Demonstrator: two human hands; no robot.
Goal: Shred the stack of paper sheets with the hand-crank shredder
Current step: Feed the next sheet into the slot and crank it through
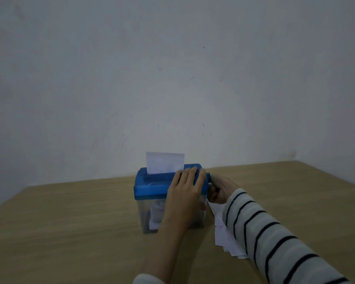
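A small hand-crank shredder point(152, 186) with a blue lid and a clear bin stands in the middle of the wooden table point(70, 222). A white paper sheet point(164, 162) sticks upright out of its top slot. White shreds point(157, 214) lie inside the bin. My left hand point(186, 186) lies over the right end of the blue lid, fingers draped across its top. My right hand point(221, 190) grips the crank at the shredder's right side; the crank is mostly hidden by it. A stack of paper sheets point(226, 236) lies on the table under my right forearm.
A pale wall rises right behind the table's far edge. The table's right edge runs off diagonally at the far right. Bare wood surrounds the shredder on the left and front.
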